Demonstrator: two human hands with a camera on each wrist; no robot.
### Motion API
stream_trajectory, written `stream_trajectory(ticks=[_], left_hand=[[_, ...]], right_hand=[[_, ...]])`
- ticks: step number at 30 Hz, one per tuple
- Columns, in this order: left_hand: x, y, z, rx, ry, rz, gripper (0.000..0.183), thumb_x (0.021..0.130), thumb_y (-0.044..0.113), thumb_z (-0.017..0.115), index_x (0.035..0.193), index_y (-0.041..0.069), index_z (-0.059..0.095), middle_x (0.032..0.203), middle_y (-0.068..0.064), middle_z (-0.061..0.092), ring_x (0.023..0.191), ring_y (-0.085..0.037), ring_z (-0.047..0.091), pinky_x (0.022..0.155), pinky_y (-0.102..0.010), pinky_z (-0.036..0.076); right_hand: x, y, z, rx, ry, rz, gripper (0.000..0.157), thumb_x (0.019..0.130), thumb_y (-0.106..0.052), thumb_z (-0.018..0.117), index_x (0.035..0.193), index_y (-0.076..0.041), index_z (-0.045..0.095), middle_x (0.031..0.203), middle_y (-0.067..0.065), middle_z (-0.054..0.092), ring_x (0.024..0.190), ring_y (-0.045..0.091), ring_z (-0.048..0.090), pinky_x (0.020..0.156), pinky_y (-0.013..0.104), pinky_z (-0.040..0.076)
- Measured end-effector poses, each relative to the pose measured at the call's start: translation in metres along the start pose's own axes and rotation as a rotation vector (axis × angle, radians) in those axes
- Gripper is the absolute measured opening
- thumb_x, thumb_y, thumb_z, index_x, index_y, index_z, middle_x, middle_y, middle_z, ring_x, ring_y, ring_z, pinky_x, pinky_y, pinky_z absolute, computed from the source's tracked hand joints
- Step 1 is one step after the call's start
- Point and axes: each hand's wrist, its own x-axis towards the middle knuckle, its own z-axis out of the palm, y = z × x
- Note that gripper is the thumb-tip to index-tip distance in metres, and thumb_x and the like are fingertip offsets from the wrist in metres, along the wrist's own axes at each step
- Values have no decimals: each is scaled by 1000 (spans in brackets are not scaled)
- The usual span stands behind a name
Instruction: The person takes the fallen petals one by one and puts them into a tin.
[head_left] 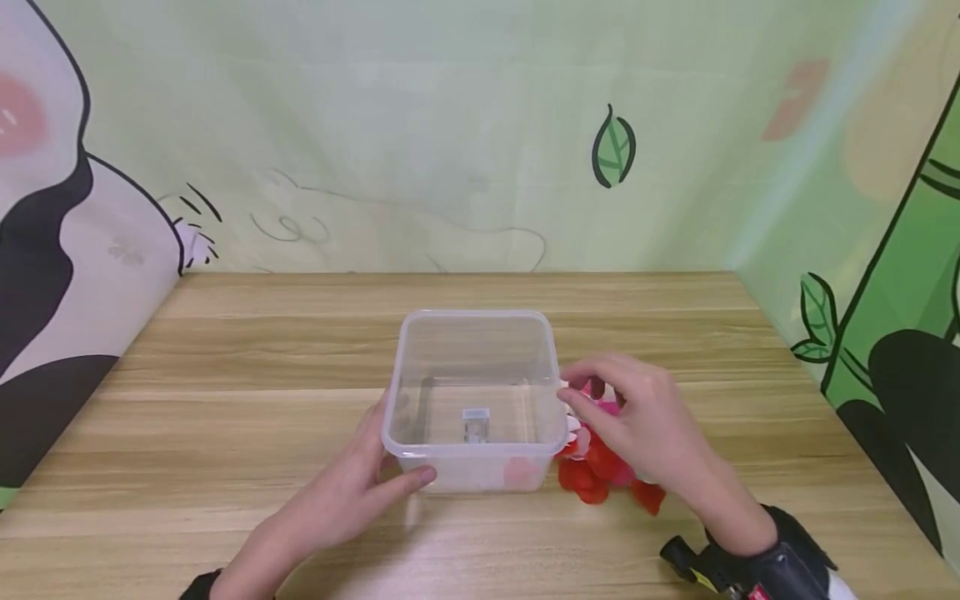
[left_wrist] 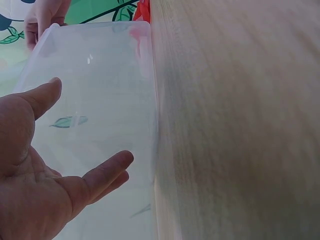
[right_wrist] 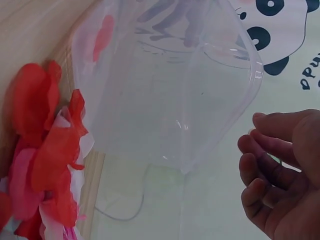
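A clear plastic box without a lid stands on the table in the head view. Inside it lies a small, clear, block-shaped thing. My left hand rests against the box's left side, its thumb by the front wall; in the left wrist view the hand's fingers are spread along the wall. Beside the right rim hovers my right hand, fingers loosely bent. A small gap separates that hand from the box in the right wrist view. Red, pink and white petals lie below it, partly hidden.
The wooden table runs back to a pale green printed cloth. More printed cloth, with panda and leaf drawings, closes off both sides. A black strap with a device sits on my right wrist.
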Motion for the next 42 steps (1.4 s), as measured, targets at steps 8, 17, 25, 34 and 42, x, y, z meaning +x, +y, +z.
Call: stream_trajectory(ticks=[8, 17, 25, 34, 42], left_hand=[[-1, 0, -1, 23, -6, -20, 103, 97, 16, 74, 166, 35, 0, 151, -10, 31, 124, -34, 54, 97, -39, 54], [-1, 0, -1, 29, -4, -27, 103, 97, 18, 74, 166, 35, -1, 152, -9, 30, 126, -34, 52, 97, -38, 54], [0, 0, -1, 12, -7, -31, 103, 97, 17, 74, 166, 37, -1, 152, -9, 30, 125, -34, 53, 96, -37, 55], [0, 1, -2, 79, 2, -2, 103, 96, 18, 75, 166, 35, 1, 153, -3, 31, 132, -29, 44, 102, -44, 51], [0, 1, -1, 76, 5, 5, 104, 96, 16, 75, 166, 34, 1, 153, -5, 31, 130, -30, 48, 102, -44, 51]], right_hand=[[-2, 6, -6, -101, -106, 113, 12, 87, -7, 82, 96, -12, 75, 81, -9, 65, 70, 8, 55, 58, 27, 50], [-7, 13, -15, -167, -364, 297, 12, 91, -18, 79, 85, -15, 69, 68, -10, 56, 54, 9, 46, 48, 26, 42], [-16, 23, -21, -269, -604, 339, 28, 88, -17, 81, 72, -17, 57, 60, -7, 48, 53, 11, 45, 50, 28, 40], [-23, 24, -23, -291, -852, 419, 28, 81, -4, 81, 68, -17, 60, 60, -5, 52, 56, 14, 45, 52, 29, 37], [-27, 26, -19, -308, -903, 435, 30, 73, -3, 86, 69, -15, 59, 64, -4, 54, 60, 17, 48, 54, 32, 41]])
